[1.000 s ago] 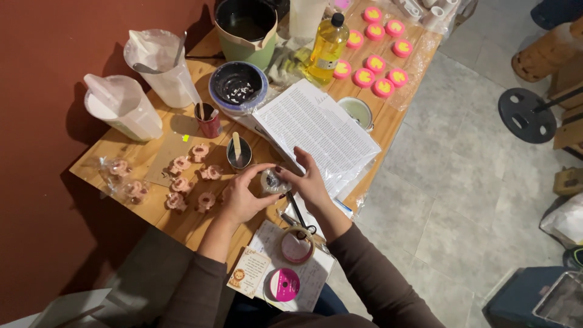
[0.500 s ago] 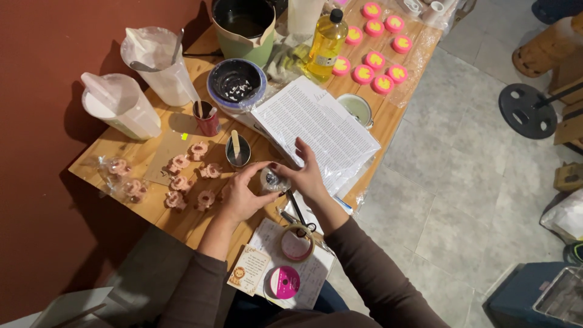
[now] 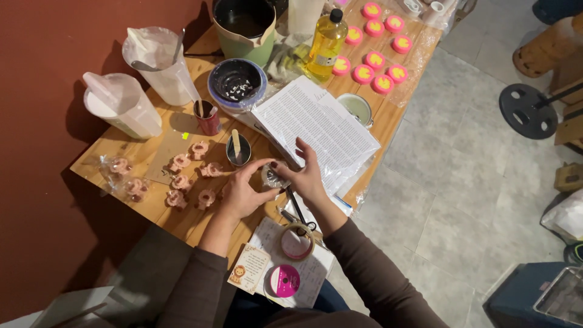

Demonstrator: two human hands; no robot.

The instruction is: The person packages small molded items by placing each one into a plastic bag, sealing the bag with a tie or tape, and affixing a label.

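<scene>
Currently both hands, left hand [image 3: 242, 193] and right hand [image 3: 303, 176], pinch a small clear-wrapped packet [image 3: 271, 177] between them above the near edge of the wooden table [image 3: 152, 209], packet directly between fingertips, long axis unclear, left hand marginally nearer.

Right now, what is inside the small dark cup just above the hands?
A flat wooden stick stands in the small dark cup, leaning on its rim. Whatever lies at the bottom is too dark to tell.

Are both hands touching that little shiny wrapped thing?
Touching. The head view shows the left hand and right hand closed around the small clear-wrapped piece, fingers pressed on both its sides.
</scene>
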